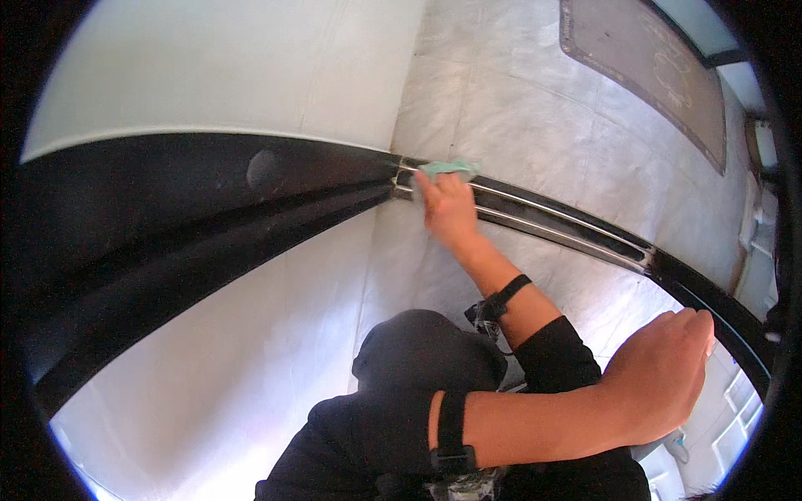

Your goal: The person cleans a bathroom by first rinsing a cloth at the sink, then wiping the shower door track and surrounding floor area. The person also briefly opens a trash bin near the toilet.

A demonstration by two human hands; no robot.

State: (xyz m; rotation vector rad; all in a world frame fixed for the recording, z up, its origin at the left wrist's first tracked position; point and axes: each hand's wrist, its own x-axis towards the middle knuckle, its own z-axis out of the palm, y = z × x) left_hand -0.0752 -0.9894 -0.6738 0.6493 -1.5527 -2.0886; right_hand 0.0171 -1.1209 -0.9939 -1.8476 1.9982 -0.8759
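Observation:
My right hand [452,210] presses a thin pale-green cloth [450,168] onto the left end of a black sill with two metal rails [564,219]. Its fingers are bent over the cloth, thumb to the left. My left forearm crosses low in front of my body, over my dark clothing. My left hand [661,369] is at the right, its fingers curled in and its palm hidden. No object shows in it. Each forearm wears a black strap; a small device wrapped in clear film is on the right one.
A grey-brown mat [633,62] with a printed border lies on marbled tiles [501,119] at the upper right. The broad black sill [188,206] curves away to the left beside a pale smooth surface [219,69]. White objects stand at the far right edge.

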